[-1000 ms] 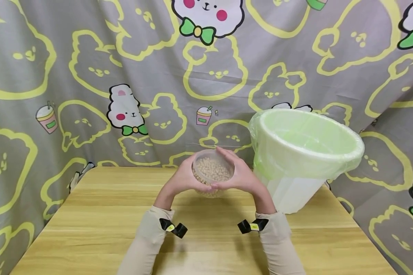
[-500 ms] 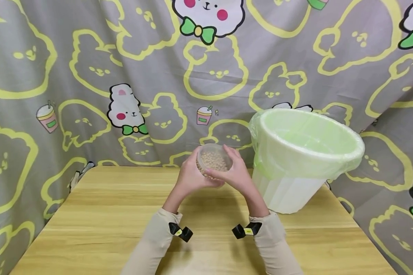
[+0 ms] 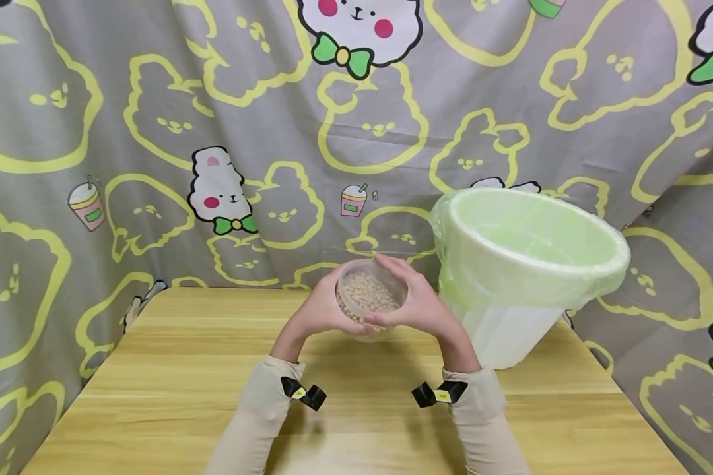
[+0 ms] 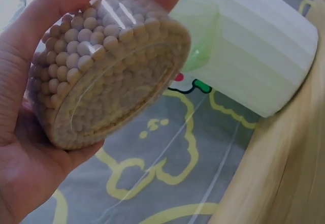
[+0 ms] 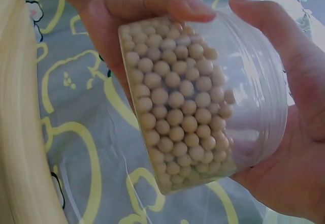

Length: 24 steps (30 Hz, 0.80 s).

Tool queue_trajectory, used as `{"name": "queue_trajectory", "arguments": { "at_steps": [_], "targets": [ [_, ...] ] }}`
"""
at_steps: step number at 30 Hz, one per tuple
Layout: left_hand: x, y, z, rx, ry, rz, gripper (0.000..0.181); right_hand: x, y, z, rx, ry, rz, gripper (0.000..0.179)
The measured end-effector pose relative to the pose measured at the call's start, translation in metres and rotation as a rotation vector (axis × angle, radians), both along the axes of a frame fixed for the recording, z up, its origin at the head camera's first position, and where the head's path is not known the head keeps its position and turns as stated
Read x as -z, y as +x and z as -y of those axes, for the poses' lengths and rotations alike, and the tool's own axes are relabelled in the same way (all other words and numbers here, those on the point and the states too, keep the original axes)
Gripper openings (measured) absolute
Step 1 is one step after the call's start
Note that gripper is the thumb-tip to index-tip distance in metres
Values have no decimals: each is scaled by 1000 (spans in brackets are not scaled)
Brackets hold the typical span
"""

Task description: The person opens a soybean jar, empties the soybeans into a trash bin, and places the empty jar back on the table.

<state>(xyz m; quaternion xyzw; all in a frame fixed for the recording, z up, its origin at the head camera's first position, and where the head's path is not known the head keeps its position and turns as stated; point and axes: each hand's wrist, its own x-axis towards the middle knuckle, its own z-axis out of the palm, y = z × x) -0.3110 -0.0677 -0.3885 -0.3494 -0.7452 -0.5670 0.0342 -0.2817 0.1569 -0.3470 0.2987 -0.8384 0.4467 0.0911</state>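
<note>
Both hands hold a clear round plastic jar above the table, partly filled with small beige balls. The left hand grips its left side. On the other side the right hand curls round the wall, and the thumbs come close together at the near side. In the left wrist view, the jar's base is tilted into sight beside the left hand. The right wrist view shows ridges near the rim, by the right hand. Whether a clear lid covers the jar, I cannot tell.
A white bin with a pale green liner bag over its rim stands right of the hands on the wooden table. A grey curtain with yellow cartoon outlines hangs behind. Black wrist cameras sit on both sleeves.
Half a second ago the right thumb lay across the jar and the left hand sat lower under it. Now the hands are back on either side, and the jar is slightly lower.
</note>
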Motion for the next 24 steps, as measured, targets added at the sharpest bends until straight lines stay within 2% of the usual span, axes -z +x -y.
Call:
{"name": "queue_trajectory", "arguments": {
  "at_steps": [8, 20, 24],
  "targets": [
    [3, 1, -1, 89, 13, -5, 112, 0, 0, -8, -92, 19, -11, 100],
    [3, 1, 6, 114, -13, 7, 111, 7, -6, -8, -165, -17, 13, 98],
    [2, 1, 7, 135, -8, 17, 108, 8, -10, -11, -214, -42, 12, 95]
  ]
}}
